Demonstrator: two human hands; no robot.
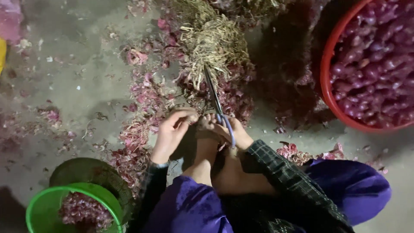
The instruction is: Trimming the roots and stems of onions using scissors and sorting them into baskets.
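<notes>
I saw the red tub [327, 86] at the upper right first, heaped with purple shallots [379, 60] and cut off by the frame's edge. Ahead of me lay the bundle [211, 47] of dry straw-coloured stalks, its purple bulbs buried in a spread of pink skins [142, 108] over the grey floor [77, 77]. At the lower left stood a green bucket [43, 207] holding more peelings, only partly in view.

My right hand [235, 133] was low in front of my bare feet [211, 151], fingers closed through the blue handles of the scissors [215, 97], whose dark blades pointed up and away into the base of the bundle. My left hand [174, 129] sat just beside it, fingers curled inward and pinched together near the right; whatever they held was too small and shadowed to tell. Both wrists came out of dark checked sleeves [284, 172] above purple trousers [345, 185].
</notes>
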